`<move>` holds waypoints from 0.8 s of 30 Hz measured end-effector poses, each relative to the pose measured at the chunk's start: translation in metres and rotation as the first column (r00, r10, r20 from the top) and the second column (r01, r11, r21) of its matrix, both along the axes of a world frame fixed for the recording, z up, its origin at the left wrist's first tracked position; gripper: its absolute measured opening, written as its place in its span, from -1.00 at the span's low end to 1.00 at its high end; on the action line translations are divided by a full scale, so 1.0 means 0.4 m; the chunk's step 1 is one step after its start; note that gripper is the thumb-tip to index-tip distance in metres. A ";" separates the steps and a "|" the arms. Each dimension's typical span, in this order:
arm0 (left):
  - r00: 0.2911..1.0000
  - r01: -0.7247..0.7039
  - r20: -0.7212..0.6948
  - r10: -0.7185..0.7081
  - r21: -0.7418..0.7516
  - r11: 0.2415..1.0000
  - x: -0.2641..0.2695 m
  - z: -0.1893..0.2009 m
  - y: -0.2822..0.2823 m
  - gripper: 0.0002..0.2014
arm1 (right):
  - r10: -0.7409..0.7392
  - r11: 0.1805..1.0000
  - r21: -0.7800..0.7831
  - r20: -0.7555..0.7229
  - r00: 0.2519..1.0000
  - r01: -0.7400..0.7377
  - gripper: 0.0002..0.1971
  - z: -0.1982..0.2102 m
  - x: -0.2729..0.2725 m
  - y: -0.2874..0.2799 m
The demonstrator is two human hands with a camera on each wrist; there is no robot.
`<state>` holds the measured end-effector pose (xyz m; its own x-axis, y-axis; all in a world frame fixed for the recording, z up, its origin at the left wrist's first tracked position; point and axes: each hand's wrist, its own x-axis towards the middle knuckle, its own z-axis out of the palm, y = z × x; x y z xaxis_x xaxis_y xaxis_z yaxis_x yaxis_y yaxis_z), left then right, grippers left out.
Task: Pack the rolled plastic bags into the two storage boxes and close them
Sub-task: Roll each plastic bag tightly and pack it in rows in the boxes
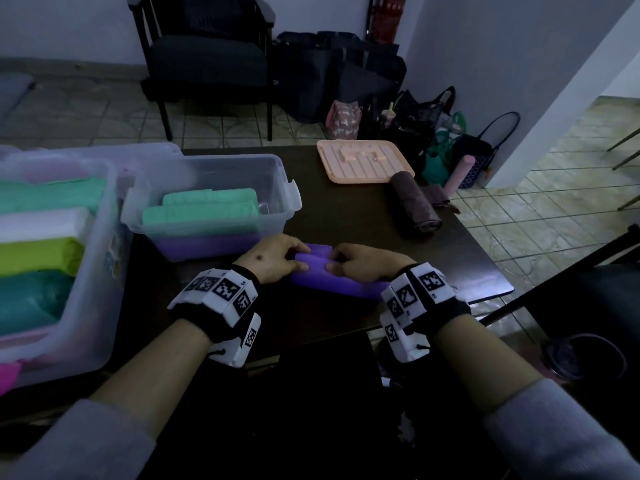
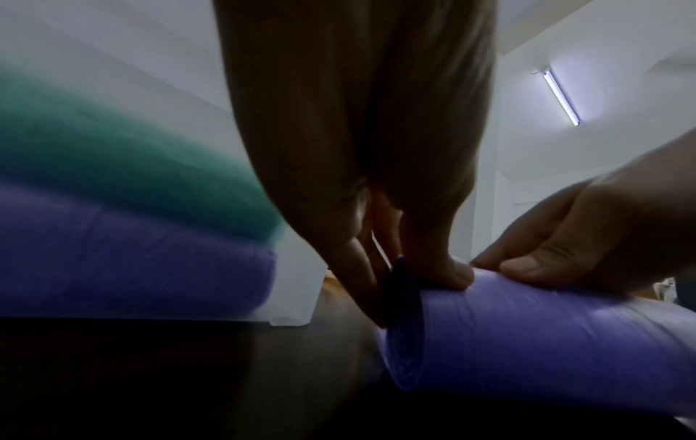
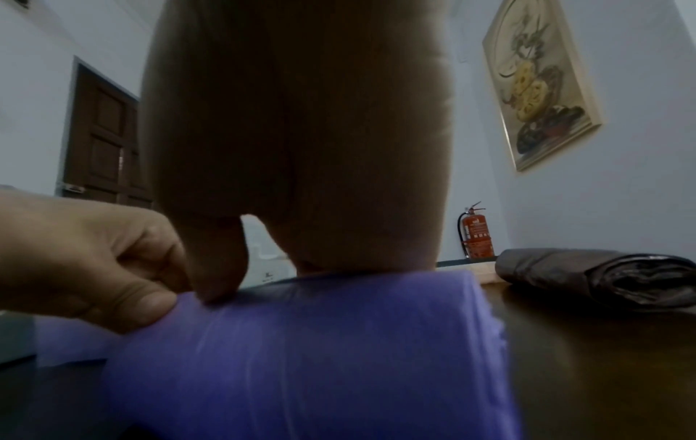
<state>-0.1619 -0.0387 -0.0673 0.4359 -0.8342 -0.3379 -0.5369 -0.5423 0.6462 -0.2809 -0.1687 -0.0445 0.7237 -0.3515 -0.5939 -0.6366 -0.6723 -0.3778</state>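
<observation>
Left hand (image 1: 273, 258), right hand (image 1: 360, 263) side by side, fingers curled, gripping.

We see our left hand (image 2: 357, 166) from below, its thumb (image 2: 448, 272) pressing the top of a purple roll (image 2: 546, 336) that lies on the dark worktop (image 2: 188, 372). Our right hand (image 2: 587, 235) grips the same roll further along (its thumb on top). To the left a clear box (image 2: 297, 297) shows a teal roll (image 2: 132, 154) stacked on another purple roll (image 2: 132, 262).

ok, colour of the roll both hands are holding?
Purple roll; clearest in the left wrist view.
</observation>
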 end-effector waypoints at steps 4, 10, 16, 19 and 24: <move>1.000 0.014 -0.023 -0.014 0.027 1.000 0.002 0.011 -0.004 -0.59 | -0.042 0.999 0.020 -0.047 0.998 0.043 -0.19 -0.011 0.027 -0.016; 0.999 0.047 -0.001 -0.047 0.001 0.999 -0.001 0.013 0.005 -0.58 | 0.001 0.995 0.096 -0.100 0.995 0.009 -0.29 -0.016 0.039 -0.027; 0.998 0.064 -0.004 -0.064 -0.004 0.998 -0.004 0.019 0.010 -0.57 | 0.001 0.990 0.138 -0.022 1.000 0.002 -0.57 -0.017 0.030 -0.018; 0.999 0.045 -0.002 -0.045 -0.030 0.999 -0.005 0.013 0.013 -0.57 | 0.019 0.994 0.106 0.062 0.998 -0.025 -0.58 -0.016 0.026 0.005; 1.000 -0.018 -0.010 0.017 -0.085 0.996 -0.011 -0.001 0.028 -0.55 | 0.106 0.991 -0.094 0.148 0.983 -0.093 -0.40 -0.036 0.020 0.046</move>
